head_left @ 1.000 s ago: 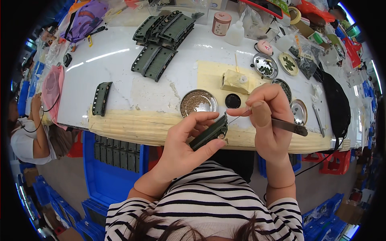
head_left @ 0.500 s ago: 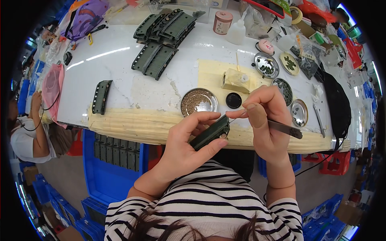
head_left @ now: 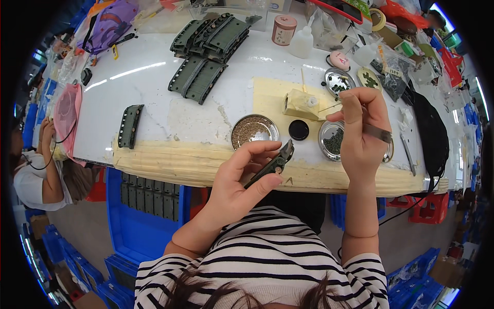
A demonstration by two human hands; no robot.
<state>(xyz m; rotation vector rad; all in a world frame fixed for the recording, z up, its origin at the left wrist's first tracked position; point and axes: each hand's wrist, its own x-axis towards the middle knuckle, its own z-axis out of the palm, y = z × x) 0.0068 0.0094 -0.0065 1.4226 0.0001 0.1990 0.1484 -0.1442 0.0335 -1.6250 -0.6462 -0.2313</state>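
Observation:
My left hand (head_left: 229, 183) grips a dark green moulded part (head_left: 270, 167), tilted, just off the table's front edge. Thumb and fingers close round its sides and cover much of it. Metal tweezers (head_left: 380, 134) are held in my right hand (head_left: 363, 136), their thin tips pointing left near a tape-wrapped block (head_left: 298, 109) with a small white nozzle. Whether the tips pinch anything is too small to tell. Below that hand lies a metal dish of small dark green pieces (head_left: 333, 142). A round black cap (head_left: 298, 130) and a metal dish of tiny brown pieces (head_left: 242, 119) lie between my hands.
Several green panels (head_left: 198, 77) are stacked at the back; one smaller panel (head_left: 130, 126) lies left. A white squeeze bottle (head_left: 302, 42) and pink tin (head_left: 284, 30) stand behind. A blue crate (head_left: 116, 216) holds green parts below. Another person's hands (head_left: 47, 131) are at far left.
My right hand has moved away from the green part, up and to the right, carrying the tweezers toward the taped block. My left hand has turned the part slightly.

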